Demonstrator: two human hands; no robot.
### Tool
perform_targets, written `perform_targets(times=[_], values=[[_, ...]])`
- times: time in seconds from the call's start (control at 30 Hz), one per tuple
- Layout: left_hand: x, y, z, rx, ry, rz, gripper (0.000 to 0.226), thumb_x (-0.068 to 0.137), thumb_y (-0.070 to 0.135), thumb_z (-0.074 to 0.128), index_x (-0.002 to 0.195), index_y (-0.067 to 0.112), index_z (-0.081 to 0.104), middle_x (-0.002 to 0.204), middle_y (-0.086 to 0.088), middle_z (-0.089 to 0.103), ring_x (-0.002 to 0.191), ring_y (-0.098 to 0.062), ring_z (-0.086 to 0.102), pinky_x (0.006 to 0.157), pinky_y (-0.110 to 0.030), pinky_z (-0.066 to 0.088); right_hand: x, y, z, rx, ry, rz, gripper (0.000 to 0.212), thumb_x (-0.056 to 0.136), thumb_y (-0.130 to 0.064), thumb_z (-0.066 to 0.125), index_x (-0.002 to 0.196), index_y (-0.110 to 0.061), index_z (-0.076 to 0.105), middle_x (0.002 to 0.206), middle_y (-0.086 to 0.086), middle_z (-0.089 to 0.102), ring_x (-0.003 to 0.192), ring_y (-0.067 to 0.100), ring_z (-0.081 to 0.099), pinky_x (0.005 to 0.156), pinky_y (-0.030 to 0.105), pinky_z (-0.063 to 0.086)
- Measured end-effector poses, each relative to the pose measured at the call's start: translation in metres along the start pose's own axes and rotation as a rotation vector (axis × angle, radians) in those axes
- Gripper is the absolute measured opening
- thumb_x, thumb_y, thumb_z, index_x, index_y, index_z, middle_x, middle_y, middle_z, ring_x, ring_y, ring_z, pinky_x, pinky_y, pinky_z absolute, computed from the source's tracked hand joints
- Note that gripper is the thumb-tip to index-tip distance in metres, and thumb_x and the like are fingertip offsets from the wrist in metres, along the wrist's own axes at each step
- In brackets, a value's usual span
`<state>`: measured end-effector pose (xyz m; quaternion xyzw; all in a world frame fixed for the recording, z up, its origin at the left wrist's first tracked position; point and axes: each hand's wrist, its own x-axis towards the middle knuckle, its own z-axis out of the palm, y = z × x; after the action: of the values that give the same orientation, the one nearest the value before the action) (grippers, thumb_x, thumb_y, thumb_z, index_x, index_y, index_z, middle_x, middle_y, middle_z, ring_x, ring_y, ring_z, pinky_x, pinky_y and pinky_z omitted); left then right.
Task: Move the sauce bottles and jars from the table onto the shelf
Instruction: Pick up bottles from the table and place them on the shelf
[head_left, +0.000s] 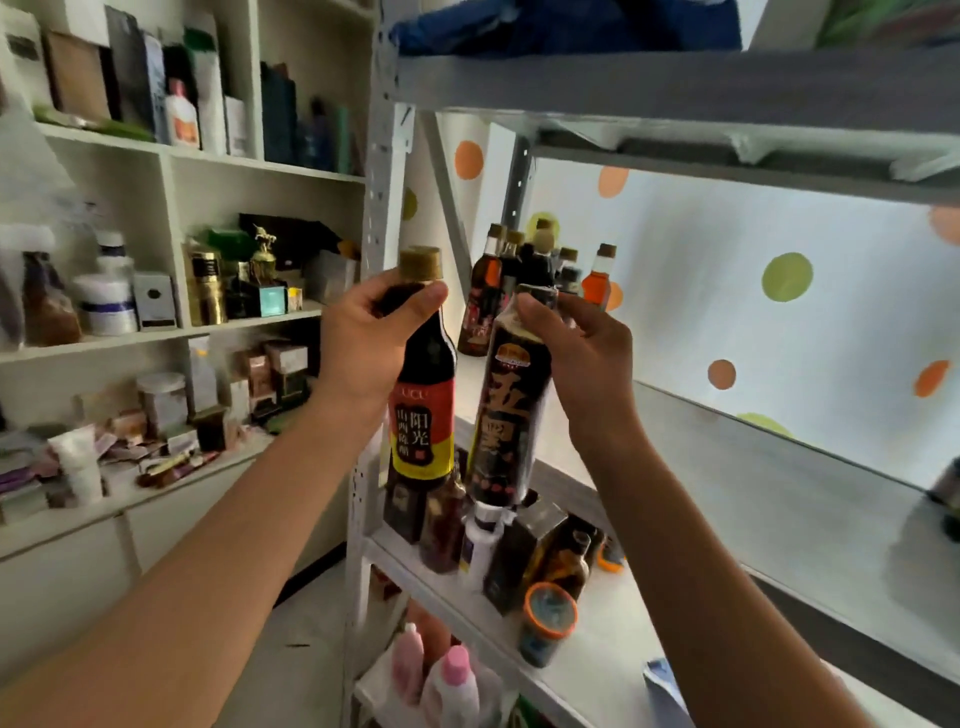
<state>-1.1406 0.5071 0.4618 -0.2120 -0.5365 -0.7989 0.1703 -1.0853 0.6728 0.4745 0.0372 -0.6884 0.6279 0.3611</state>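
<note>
Gripping 2 dark bottles: left hand (371, 340) red-label bottle (423, 410), right hand (582, 358) black-label bottle (514, 405), near shelf (779, 499) edge.

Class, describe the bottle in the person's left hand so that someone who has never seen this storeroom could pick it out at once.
Start at the grey metal shelf rack in the middle of the view; two raised hands hold bottles in front of it. The left hand grips the neck of a dark glass bottle with a gold cap. Unlike the black-wrapped bottle with large gold characters beside it, its label is red above and yellow below.
</note>
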Motion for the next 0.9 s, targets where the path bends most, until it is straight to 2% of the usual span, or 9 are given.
perform_targets(times=[0.13,0.2,0.33,0.43,0.53,0.63,0.77,0.83,0.9], values=[[0.042,-0.024,0.022,0.034,-0.064,0.065,0.034,0.07,0.033,0.078,0.102,0.031,0.069,0.103,0.008,0.074,0.1,-0.011,0.069,0.089,-0.034,0.056,0.056,0.019,-0.002,-0.056,0.043,0.055,0.02,0.081,-0.034,0.08,0.088,-0.016,0.079,0.084,0.0,0.077,0.084,0.021,0.074,0.084,0.043,0.06],[0.061,-0.036,0.036,0.063,-0.087,0.078,0.036,0.071,0.034,0.078,0.106,0.028,0.069,0.104,0.007,0.074,0.1,-0.012,0.069,0.089,-0.033,0.056,0.081,0.028,-0.006,-0.099,0.069,0.049,0.024,0.079,-0.039,0.08,0.089,-0.017,0.079,0.083,-0.001,0.077,0.083,0.019,0.074,0.087,0.045,0.059],[0.111,-0.061,0.069,0.126,-0.076,0.066,0.037,0.076,0.024,0.08,0.11,0.023,0.066,0.099,0.012,0.074,0.094,-0.002,0.069,0.079,-0.019,0.055,0.135,0.048,-0.018,-0.199,0.102,0.017,0.028,0.077,-0.046,0.079,0.091,-0.021,0.079,0.081,-0.013,0.075,0.083,0.012,0.073,0.085,0.043,0.059],[0.148,-0.082,0.088,0.231,-0.106,0.08,0.039,0.074,0.019,0.082,0.108,0.022,0.063,0.098,0.011,0.073,0.091,0.001,0.068,0.077,-0.015,0.055,0.173,0.065,-0.031,-0.344,0.181,0.031,0.039,0.069,-0.064,0.075,0.091,-0.032,0.079,0.07,-0.04,0.063,0.079,-0.008,0.062,0.074,0.028,0.051],[0.179,-0.105,0.1,0.358,-0.154,0.099,0.046,0.076,0.015,0.082,0.11,0.028,0.055,0.102,0.012,0.07,0.091,0.001,0.067,0.075,-0.014,0.053,0.202,0.085,-0.045,-0.408,0.213,0.062,0.046,0.064,-0.07,0.073,0.092,-0.033,0.079,0.082,-0.025,0.072,0.085,0.005,0.068,0.082,0.04,0.057],[0.205,-0.127,0.113,0.508,-0.219,0.191,0.055,0.077,0.007,0.079,0.122,0.025,0.053,0.112,0.004,0.061,0.102,-0.012,0.063,0.086,-0.023,0.052,0.223,0.104,-0.052,-0.433,0.232,0.063,0.047,0.061,-0.069,0.075,0.085,-0.029,0.078,0.082,-0.016,0.073,0.084,0.011,0.07,0.08,0.045,0.06],[0.226,-0.151,0.127,0.711,-0.245,0.348,0.041,0.079,0.008,0.077,0.117,0.018,0.065,0.115,-0.001,0.052,0.102,-0.011,0.053,0.084,0.0,0.039,0.241,0.129,-0.058,-0.494,0.263,0.037,0.043,0.064,-0.069,0.074,0.081,-0.03,0.075,0.076,-0.023,0.067,0.078,-0.002,0.063,0.069,0.028,0.049],[0.234,-0.161,0.133,0.728,-0.239,0.376,0.04,0.08,0.009,0.076,0.118,0.016,0.066,0.114,-0.002,0.05,0.104,-0.012,0.052,0.09,-0.004,0.039,0.246,0.138,-0.06,-0.494,0.26,0.033,0.046,0.066,-0.068,0.073,0.086,-0.026,0.076,0.079,-0.02,0.069,0.079,-0.003,0.063,0.067,0.025,0.044],[0.242,-0.168,0.139,0.746,-0.246,0.396,0.042,0.081,0.011,0.076,0.121,0.016,0.065,0.115,0.0,0.047,0.109,-0.014,0.052,0.097,-0.017,0.044,0.253,0.145,-0.061,-0.488,0.257,0.035,0.043,0.068,-0.066,0.074,0.084,-0.026,0.075,0.078,-0.02,0.069,0.077,-0.002,0.064,0.067,0.026,0.046]])
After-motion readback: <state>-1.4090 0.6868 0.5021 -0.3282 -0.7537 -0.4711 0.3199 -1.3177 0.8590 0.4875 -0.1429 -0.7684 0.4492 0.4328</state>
